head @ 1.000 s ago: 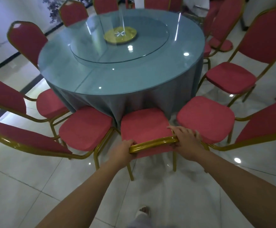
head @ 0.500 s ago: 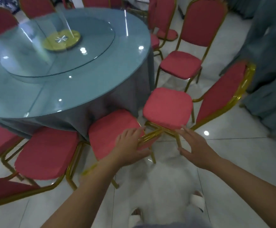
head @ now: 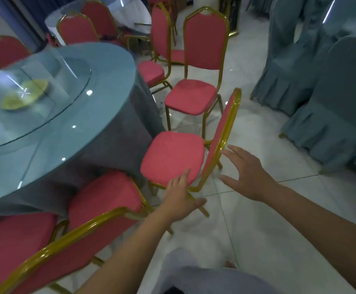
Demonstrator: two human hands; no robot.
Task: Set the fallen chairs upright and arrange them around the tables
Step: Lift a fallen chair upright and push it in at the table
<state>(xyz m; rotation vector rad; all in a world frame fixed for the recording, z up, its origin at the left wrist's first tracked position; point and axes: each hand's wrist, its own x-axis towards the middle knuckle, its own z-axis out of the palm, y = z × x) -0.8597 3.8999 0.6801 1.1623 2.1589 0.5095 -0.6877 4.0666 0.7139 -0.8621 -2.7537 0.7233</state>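
Table (head: pixel 67 134) is sitting left. Chair (head: pixel 173 158) is standing upright at its edge, seat toward it. Right hand (head: pixel 247 172) is hovering spread just beside the backrest, holding nothing. Left hand (head: pixel 179 200), held flat, is overlapping seat's rear edge; contact unclear.

chairs (head: pixel 173 158): red, gold frames | tablecloth (head: pixel 117 145): grey-blue | floor (head: pixel 257 219): white tile

Left forearm (head: pixel 126 251) and right forearm (head: pixel 312 221): bare to the frame edge. Left hand (head: pixel 179 200), right hand (head: pixel 249 175): bare. Near centre: pale grey-blue trousers (head: pixel 204 279), softly creased, blurred. Tip of one foot (head: pixel 229 264) just beyond them; footwear unclear.
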